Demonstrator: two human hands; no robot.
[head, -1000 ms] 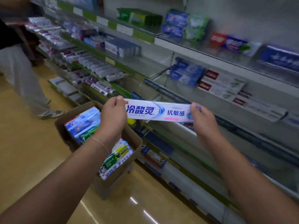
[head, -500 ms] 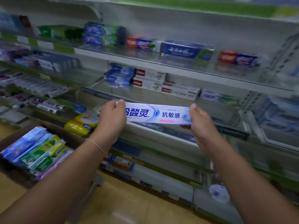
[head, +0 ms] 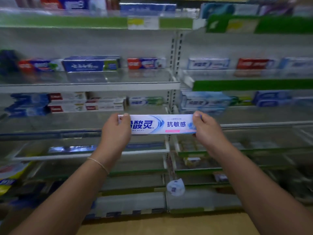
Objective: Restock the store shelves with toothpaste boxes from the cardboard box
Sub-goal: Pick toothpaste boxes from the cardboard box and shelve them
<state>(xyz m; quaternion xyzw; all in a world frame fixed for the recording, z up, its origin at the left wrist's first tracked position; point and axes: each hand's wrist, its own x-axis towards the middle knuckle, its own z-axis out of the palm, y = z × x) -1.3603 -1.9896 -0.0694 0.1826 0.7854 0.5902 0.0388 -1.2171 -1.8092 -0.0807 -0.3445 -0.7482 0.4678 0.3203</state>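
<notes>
Head view:
Toothpaste box: a long white-and-blue toothpaste box [head: 160, 124] held level in the air, printed face toward the camera, in front of the store shelves [head: 88, 87] at the post where two bays meet.
Left hand: the left hand [head: 116, 131] grips the box's left end, thumb on top, fingers curled behind.
Right hand: the right hand [head: 205, 128] pinches the right end the same way.
Wrist: a thin bracelet [head: 99, 164] on the left wrist.
Shelves: blurred rows of shelved toothpaste boxes [head: 91, 63] lie lengthwise along the back edges.
</notes>
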